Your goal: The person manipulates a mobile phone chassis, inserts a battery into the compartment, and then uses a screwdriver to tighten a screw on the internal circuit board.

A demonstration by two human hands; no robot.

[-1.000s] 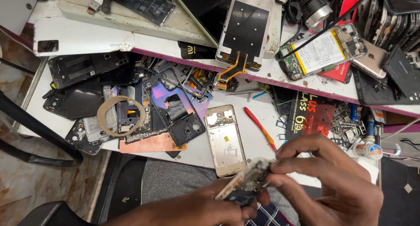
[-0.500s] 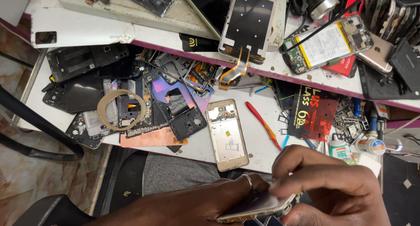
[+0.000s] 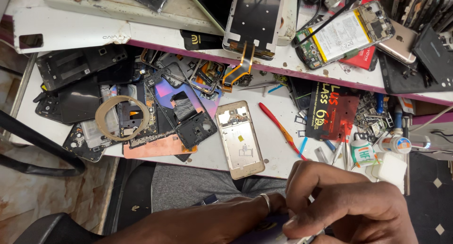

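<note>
While the white workbench (image 3: 264, 145) with its gold phone back cover (image 3: 244, 139) and red-handled screwdriver (image 3: 279, 129) has only slid up my view, my hands have dropped toward my lap since a second ago. My right hand (image 3: 349, 208) curls over the phone frame (image 3: 302, 238), pinching its edge, my ringed left hand (image 3: 255, 211) closed beneath it. Now the frame barely shows at the bottom edge, so I judge the work on it continues, mostly hidden.

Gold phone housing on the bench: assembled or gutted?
Gutted. The gold phone housing lies flat, inside up, with no screen, board or battery fitted.
</note>
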